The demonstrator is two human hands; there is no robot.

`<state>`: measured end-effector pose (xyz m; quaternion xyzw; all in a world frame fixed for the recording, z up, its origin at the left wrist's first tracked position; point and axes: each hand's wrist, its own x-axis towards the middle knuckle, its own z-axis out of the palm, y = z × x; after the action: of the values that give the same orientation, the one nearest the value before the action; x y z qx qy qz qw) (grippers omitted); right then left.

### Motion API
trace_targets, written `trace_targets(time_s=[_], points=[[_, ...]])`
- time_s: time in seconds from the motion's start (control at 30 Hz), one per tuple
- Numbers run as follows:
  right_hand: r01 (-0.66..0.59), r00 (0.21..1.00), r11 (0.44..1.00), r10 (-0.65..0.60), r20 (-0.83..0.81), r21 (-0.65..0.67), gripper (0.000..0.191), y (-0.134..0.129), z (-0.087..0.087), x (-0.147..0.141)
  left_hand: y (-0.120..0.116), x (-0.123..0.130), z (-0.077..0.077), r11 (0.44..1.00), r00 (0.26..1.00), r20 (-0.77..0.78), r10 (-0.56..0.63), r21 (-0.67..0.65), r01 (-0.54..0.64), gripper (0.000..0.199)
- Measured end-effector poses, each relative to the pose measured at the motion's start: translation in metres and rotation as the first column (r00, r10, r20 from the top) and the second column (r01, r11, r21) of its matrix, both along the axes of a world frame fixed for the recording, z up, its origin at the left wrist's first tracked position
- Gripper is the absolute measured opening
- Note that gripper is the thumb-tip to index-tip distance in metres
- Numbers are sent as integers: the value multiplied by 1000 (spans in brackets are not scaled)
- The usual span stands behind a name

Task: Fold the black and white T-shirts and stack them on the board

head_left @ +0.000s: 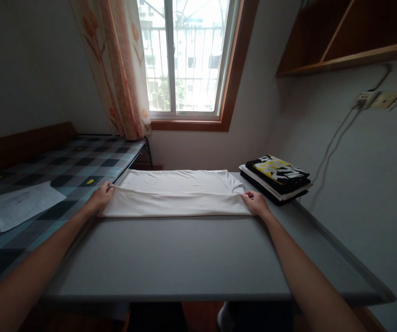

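Observation:
A white T-shirt [181,204] lies across the grey table [191,258], its near side folded over in a long band towards the back. My left hand [101,198] pinches the left end of the folded edge. At the opposite end, my right hand [255,203] grips the same edge between thumb and fingers. Beyond the band, the flat single part of the shirt shows, with a sleeve near my right hand. Both arms are stretched forward over the table.
Right of the shirt stands a stack of folded clothes [276,177], against the wall. A bed with a checked cover [81,161] adjoins the table's left side, with papers [22,207] on it. A cable [329,143] hangs from the wall socket [366,99].

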<state>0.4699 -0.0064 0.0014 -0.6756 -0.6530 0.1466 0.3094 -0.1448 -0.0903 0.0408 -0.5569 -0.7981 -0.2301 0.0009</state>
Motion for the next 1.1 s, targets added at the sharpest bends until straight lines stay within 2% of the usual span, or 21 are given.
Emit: trace_targets(time_s=[0.17,0.27,0.43,0.53,0.6,0.67,0.77,0.87,0.97,1.1], points=[[-61,968,998,66,-244,28,34,3,4,5,-2,12,-5,992,996,-90,20,-126,-31,37],[-73,964,997,79,-253,33,30,4,9,8,-1,12,-3,983,989,-143,28,-173,-53,36],[22,999,1000,-21,34,-18,21,0,11,5,-6,14,3,967,970,-242,-34,-251,-28,37],[110,976,994,-102,194,-30,23,-8,12,-4,-12,24,5,980,937,-342,-70,-200,0,41],[148,936,988,-157,314,52,25,-14,14,-13,-12,36,5,991,909,-406,-99,-119,55,44],[109,897,981,-166,409,160,28,-19,17,-25,-8,53,4,980,884,-423,-199,-67,189,45],[-104,877,976,0,480,191,36,-21,17,-49,1,85,1,904,837,-352,-420,-79,420,50],[-262,821,964,205,532,34,49,-18,13,-69,11,117,-5,847,807,-257,-531,-160,506,57],[-274,780,955,291,554,-115,57,-16,9,-76,15,136,-15,832,806,-217,-551,-212,512,59],[-280,763,949,310,567,-142,57,-24,8,-67,10,141,-25,815,798,-197,-569,-260,517,62]])
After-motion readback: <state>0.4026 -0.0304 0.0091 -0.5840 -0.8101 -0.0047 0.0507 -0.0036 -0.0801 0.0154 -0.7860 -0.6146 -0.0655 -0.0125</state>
